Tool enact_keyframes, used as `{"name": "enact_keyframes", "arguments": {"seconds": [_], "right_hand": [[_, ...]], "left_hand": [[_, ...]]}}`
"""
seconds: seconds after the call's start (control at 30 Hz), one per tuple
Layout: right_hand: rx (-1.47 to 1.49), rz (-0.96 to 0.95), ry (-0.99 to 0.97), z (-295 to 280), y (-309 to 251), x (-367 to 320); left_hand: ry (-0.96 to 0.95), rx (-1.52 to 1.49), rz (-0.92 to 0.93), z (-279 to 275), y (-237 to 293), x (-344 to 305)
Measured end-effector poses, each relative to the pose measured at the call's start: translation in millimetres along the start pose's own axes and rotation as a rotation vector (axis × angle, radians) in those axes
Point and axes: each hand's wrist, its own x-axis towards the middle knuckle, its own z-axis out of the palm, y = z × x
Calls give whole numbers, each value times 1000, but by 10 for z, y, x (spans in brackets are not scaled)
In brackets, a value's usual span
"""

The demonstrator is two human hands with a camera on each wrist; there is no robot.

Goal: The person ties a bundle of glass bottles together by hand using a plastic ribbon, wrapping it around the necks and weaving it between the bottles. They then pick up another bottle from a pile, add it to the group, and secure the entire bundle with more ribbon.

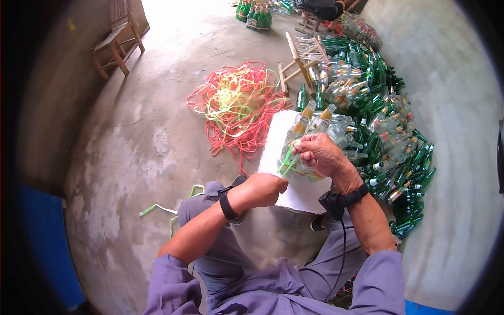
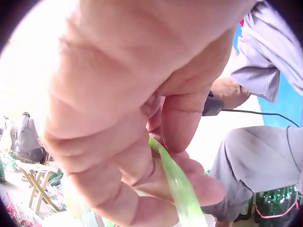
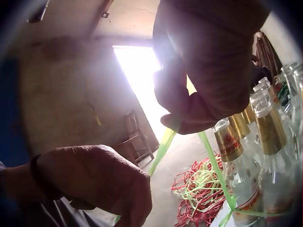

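Observation:
In the head view, my left hand [image 1: 261, 189] grips a light green plastic strap [image 1: 286, 161], with the fingers curled. Just above it and to the right, my right hand [image 1: 320, 152] pinches the same strap between thumb and fingertips. Up close, the left wrist view has the strap [image 2: 179, 182] coming out from between the left fingers. Several clear glass bottles [image 3: 244, 182] with gold neck foil stand together beside the hands. A length of strap goes round them and has a knot [image 3: 231, 202] at the near side. Under the bottles lies a white board [image 1: 299, 197].
A tangled heap of red and green straps [image 1: 236, 105] lies on the floor ahead. Many green and clear bottles [image 1: 378, 126] are piled along the right wall. Beyond the board stands a folding stool [image 1: 299, 60]; a wooden chair [image 1: 118, 39] is at far left. Another person [image 1: 320, 9] sits at the back.

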Motion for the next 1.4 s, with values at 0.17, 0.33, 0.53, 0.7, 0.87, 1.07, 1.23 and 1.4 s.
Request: {"name": "enact_keyframes", "arguments": {"seconds": [0.17,0.33,0.53,0.7,0.87,1.07,1.23,1.4], "right_hand": [[-133,-16,-1,-18,-143,149],[-325,-87,19,-85,-283,350],[-642,-131,34,-86,-386,464],[-905,-282,17,-230,-332,588],[-1198,-575,86,-272,-262,527],[-1265,-817,27,-255,-132,338],[-1258,-659,53,-326,-95,258],[-1360,-584,134,-387,69,310]], "left_hand": [[41,128,-44,62,-77,178],[164,173,-113,18,-117,348],[155,191,-179,52,-127,531],[154,208,-237,129,-215,681],[211,198,-263,135,-246,730],[160,199,-268,142,-283,722],[107,244,-274,190,-317,678],[168,241,-300,243,-383,652]]}}
